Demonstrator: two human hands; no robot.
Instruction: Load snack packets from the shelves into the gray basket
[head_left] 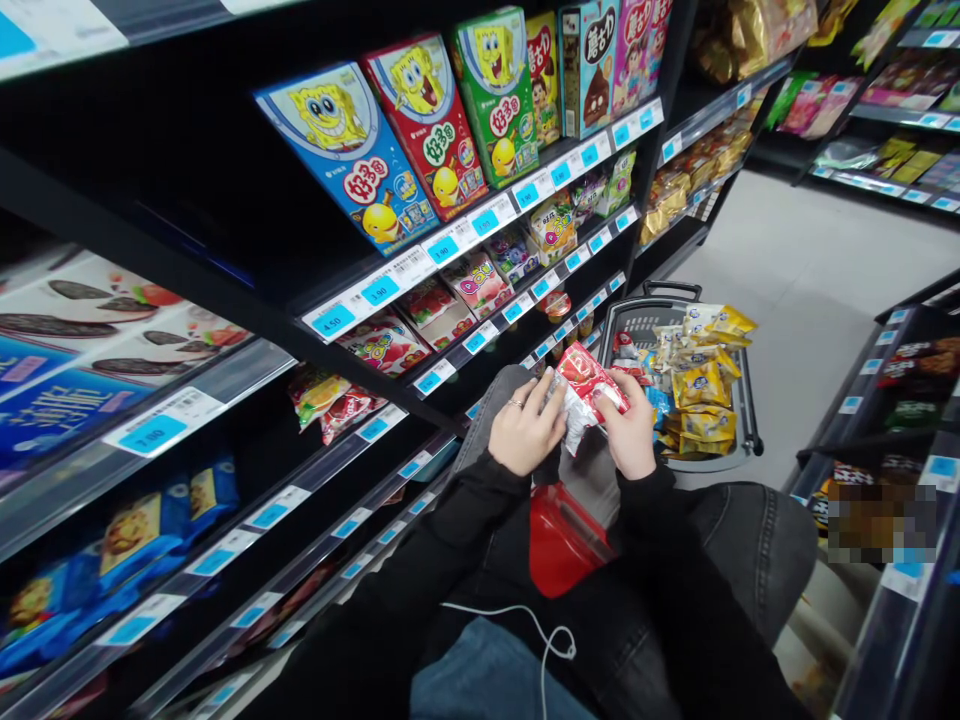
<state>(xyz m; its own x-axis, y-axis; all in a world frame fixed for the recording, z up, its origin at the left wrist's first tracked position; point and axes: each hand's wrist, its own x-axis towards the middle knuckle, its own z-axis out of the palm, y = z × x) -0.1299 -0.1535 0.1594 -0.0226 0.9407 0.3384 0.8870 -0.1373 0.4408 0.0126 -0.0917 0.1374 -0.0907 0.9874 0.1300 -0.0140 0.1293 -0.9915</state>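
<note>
Between my two hands, above my lap, is a small red and silver candy packet (589,378). My right hand (631,425) grips its right end, thumb on top. Bent fingers of my left hand (529,425), one with a ring, close on the packet's left side. Just beyond my knees stands a grey shopping basket (750,400) with several yellow snack packets (701,385) and some red, blue and white ones inside. A red plastic object (566,540) sits between my legs; its kind is partly hidden.
At the left, dark shelves carry blue, red and green SpongeBob snack boxes (495,95), with smaller candy packs (480,285) below. Another shelf edge (907,580) runs along my right side. The pale aisle floor (795,250) lies ahead. A white cord (551,650) hangs over my lap.
</note>
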